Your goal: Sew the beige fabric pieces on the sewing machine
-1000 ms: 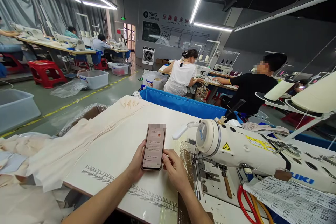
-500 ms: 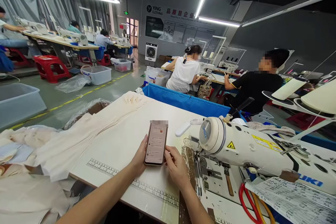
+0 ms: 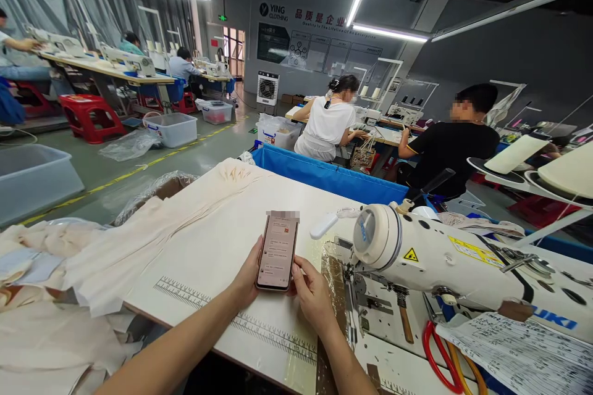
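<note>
A smartphone (image 3: 278, 253) with a lit screen of chat messages is held upright above the white tabletop (image 3: 217, 247). My left hand (image 3: 248, 274) grips its left edge, the fingers hidden behind it. At the lower right edge, my right hand (image 3: 311, 293) closes on the phone with thumb and fingers. Just right of my right hand stands a white sewing machine (image 3: 421, 253). Cream fabric (image 3: 139, 241) lies across the table's left side. Printed ruler marks (image 3: 273, 336) run along the near edge.
Red-handled scissors (image 3: 435, 352) and a written paper sheet (image 3: 532, 345) lie by the machine. Thread cones (image 3: 519, 154) stand at right. A blue fabric bin (image 3: 324, 176) borders the table's far side. Two co-workers sit beyond it; clear plastic tubs (image 3: 173, 131) stand on the floor.
Both hands keep hold of the phone in nearly the same place. The view has shifted very slightly. The co-worker in black has turned or leaned a little.
</note>
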{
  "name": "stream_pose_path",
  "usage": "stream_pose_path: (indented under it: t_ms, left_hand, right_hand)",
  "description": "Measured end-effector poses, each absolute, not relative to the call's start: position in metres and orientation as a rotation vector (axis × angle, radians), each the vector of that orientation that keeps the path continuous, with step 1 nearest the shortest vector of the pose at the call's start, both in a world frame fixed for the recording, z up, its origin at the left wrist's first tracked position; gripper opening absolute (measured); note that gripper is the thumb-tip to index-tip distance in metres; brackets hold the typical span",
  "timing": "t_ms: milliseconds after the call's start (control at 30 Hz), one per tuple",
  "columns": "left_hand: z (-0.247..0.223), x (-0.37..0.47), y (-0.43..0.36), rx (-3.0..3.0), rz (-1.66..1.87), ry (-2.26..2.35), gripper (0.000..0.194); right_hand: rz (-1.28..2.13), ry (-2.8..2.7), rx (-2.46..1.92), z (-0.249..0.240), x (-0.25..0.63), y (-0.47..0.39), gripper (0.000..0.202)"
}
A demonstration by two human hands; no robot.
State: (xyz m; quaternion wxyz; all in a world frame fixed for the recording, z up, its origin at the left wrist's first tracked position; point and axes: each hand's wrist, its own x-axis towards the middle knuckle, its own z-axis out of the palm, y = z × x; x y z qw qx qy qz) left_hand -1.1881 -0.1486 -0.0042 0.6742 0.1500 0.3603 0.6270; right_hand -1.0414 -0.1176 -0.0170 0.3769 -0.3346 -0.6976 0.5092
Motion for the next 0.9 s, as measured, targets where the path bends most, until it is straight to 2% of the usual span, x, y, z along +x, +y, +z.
stream_pose_path:
  t_ms: [533,900]
  left_hand:
    - [-0.013,-1.191,-0.148,0.359,1.438,0.854,0.040]
    - [-0.005,-1.190,-0.149,0.408,1.355,0.798,0.050]
  right_hand:
    - [1.294,-1.783,-0.875,-0.021,-1.038,-0.118,0.044]
    - [1.386,-1.743,-0.893,-0.021,-1.039,-0.119,0.049]
